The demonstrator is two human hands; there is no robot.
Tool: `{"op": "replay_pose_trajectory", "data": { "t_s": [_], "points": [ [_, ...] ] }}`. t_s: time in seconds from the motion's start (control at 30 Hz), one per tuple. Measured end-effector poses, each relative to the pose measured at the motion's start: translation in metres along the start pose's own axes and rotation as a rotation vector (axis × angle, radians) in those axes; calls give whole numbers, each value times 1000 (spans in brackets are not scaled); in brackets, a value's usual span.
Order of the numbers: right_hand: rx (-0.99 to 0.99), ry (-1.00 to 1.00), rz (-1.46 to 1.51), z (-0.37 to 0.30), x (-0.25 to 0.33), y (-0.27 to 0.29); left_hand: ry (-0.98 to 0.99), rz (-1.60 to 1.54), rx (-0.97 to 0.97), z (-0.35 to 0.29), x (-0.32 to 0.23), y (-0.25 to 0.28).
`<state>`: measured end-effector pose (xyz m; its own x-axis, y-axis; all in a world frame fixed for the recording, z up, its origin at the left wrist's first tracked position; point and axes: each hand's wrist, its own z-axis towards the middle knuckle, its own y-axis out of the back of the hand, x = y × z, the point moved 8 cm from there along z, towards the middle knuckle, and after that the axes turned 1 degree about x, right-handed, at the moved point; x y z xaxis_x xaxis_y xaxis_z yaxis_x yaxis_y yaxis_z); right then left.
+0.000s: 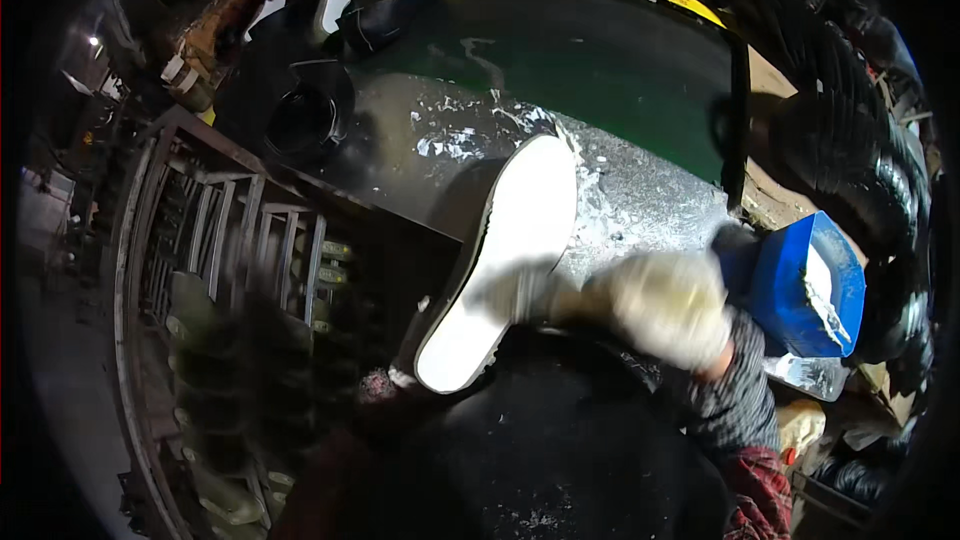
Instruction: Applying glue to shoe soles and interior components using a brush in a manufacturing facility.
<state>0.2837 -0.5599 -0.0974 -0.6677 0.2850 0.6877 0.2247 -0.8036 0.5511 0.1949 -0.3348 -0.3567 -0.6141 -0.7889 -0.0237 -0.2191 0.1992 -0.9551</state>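
A black boot [462, 292] lies sole up across the middle, its sole [535, 190] covered in smooth white. My left hand [400, 378] is mostly hidden under and behind the boot near its heel; pale fingertips seem to show along its dark side, gripping it. My right hand [668, 308], in a pale, stained glove, is smeared by motion. It is closed on a brush [560, 298], whose blurred end lies over the narrow middle of the sole. Right of this hand stands a cut-open blue container [785, 285] with white paste on its inner wall.
A worktop [640, 190] spattered with white lies beyond the boot, with a dark green surface [600, 80] behind. More black boots [300, 115] stand at far left. A metal rack [215, 230] fills the left side. Dark stacked items [840, 140] line the right.
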Motion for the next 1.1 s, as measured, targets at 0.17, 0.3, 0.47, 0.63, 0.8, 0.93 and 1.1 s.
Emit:
{"op": "replay_pose_trajectory", "data": {
  "t_s": [0.17,0.3,0.47,0.63,0.8,0.93,1.1],
  "points": [
    [-301,-513,337,56,-77,28,268,-147,306,3,10,-63],
    [292,-51,-72,34,40,-40,152,-27,193,-8,11,-47],
    [85,-76,416,22,22,-39,161,-8,363,1,16,-92],
    [343,-357,636,-16,38,-65,-60,-37,298,8,8,-90],
    [276,-331,751,-53,-27,-29,-152,122,398,2,1,-99],
    [-12,-886,1611,-70,-35,-58,-126,-168,128,0,-2,-80],
    [214,-168,491,-9,-35,-46,109,12,550,-10,3,-88]
  ]
}}
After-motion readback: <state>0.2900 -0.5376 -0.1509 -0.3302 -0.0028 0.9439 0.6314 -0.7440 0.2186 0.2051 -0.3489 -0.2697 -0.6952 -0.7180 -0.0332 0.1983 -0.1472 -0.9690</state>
